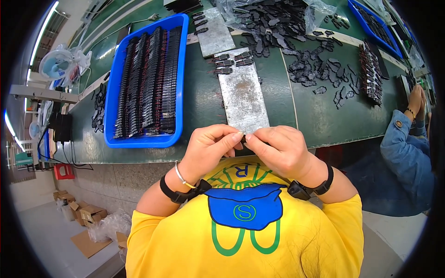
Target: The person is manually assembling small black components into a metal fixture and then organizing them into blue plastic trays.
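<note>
My left hand [211, 147] and my right hand [282, 149] meet at the near edge of the bench, thumbs and forefingers pinched together. Between the fingertips shows a bit of a small dark part [244, 139]; the fingers hide most of it, so I cannot tell its kind. Just beyond my hands lies a worn metal plate [243, 99]. On its far end sit several small black modules [224, 63] with thin red wires. A second metal plate [218, 39] lies farther back, with more black modules along its left edge.
To the left, a blue tray [109, 125] holds dense rows of black wired parts. Loose black plastic pieces [320, 67] are heaped at back right, near a stacked row of parts [371, 76]. Another blue tray [391, 44] stands far right. A co-worker's denim sleeve [401, 143] is at right.
</note>
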Available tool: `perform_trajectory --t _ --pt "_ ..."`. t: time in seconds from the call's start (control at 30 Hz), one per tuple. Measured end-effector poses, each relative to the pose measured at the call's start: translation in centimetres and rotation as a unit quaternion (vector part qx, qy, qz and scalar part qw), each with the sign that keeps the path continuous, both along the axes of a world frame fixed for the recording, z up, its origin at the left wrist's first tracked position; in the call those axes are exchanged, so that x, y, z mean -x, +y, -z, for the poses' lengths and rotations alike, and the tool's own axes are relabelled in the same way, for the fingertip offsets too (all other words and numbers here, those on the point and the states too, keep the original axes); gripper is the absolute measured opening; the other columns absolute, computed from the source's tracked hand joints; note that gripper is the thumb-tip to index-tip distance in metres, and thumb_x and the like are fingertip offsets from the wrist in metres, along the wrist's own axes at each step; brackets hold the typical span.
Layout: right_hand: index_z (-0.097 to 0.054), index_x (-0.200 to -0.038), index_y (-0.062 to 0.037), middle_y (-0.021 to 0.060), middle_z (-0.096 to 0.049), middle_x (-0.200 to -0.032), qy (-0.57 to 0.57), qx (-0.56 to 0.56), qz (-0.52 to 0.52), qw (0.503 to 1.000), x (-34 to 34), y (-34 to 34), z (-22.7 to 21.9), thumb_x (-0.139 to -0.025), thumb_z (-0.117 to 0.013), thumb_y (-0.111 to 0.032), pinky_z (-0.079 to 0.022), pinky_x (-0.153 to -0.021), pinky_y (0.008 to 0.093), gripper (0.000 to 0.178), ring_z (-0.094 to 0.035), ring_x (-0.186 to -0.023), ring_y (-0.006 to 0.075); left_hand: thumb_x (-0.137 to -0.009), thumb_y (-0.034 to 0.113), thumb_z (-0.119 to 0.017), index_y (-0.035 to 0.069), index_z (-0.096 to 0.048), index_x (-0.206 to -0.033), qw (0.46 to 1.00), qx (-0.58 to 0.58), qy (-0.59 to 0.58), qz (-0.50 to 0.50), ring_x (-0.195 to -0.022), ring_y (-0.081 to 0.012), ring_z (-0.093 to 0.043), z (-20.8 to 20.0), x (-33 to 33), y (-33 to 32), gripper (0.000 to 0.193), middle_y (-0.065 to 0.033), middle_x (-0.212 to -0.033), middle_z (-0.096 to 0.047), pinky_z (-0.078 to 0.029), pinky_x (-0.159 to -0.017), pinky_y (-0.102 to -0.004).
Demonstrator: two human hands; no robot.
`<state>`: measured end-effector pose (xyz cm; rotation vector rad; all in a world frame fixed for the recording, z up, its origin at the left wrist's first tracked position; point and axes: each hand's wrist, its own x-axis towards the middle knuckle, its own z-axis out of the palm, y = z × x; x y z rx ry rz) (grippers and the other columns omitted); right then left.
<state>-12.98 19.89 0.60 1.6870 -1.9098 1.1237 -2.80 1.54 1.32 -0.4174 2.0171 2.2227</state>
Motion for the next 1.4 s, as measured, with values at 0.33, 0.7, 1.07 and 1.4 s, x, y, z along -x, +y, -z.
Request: perform_trajectory --t 0.33,0.7,1.07,1.4 --pt "-0.066 -0.095 0.0001 0.0098 -0.065 -0.085 -0.049 0.023 -0.045 0.997 0.5 -0.1 0.4 -0.069 -0.075 -0.004 -0.052 -0.058 0.0285 0.028 -0.063 -0.068 0.0211 -0.093 0.012 -0.06 -0.003 -0.065 -0.093 0.975 -0.219 -0.036 0.025 -0.06 -0.0111 -0.061 0.9 0.2 -1.3 0.016 -0.0107 -0.076 -0.067 -0.051 -0.056 -0.0211" --pt "-0.065 -0.099 -0.0001 0.011 -0.062 -0.092 -0.175 -0.142 0.243 0.943 8.9 8.8 -0.3 -0.074 -0.071 0.002 -0.049 -0.061 0.0272 0.026 -0.06 -0.067 0.0165 -0.09 0.008 -0.061 -0.004 -0.064 -0.091 0.988 -0.154 -0.032 0.01 -0.055 -0.0137 -0.061 0.4 0.5 -1.3 0.013 -0.0137 -0.074 -0.067 -0.051 -0.051 -0.0231" --pt "-0.064 -0.096 -0.0026 0.0105 -0.058 -0.087 -0.036 -0.258 0.176 0.949 13.2 9.6 -0.3 -0.075 -0.069 -0.004 -0.05 -0.062 0.0367 0.021 -0.061 -0.07 0.0274 -0.091 0.009 -0.061 -0.003 -0.065 -0.094 0.985 -0.168 -0.014 0.021 -0.059 -0.011 -0.062 1.1 0.3 -1.6 0.014 -0.0112 -0.077 -0.068 -0.052 -0.055 -0.0226" --pt "-0.064 -0.087 -0.0019 0.0119 -0.058 -0.08 0.026 -0.513 0.185 0.838 10.4 8.1 -3.9 -0.076 -0.066 -0.008 -0.05 -0.067 0.0402 0.012 -0.061 -0.077 0.0321 -0.092 0.009 -0.06 -0.004 -0.065 -0.093 0.985 -0.169 -0.004 0.022 -0.059 -0.0114 -0.062 1.3 -0.2 -2.0 0.014 -0.0119 -0.076 -0.068 -0.052 -0.056 -0.0226"
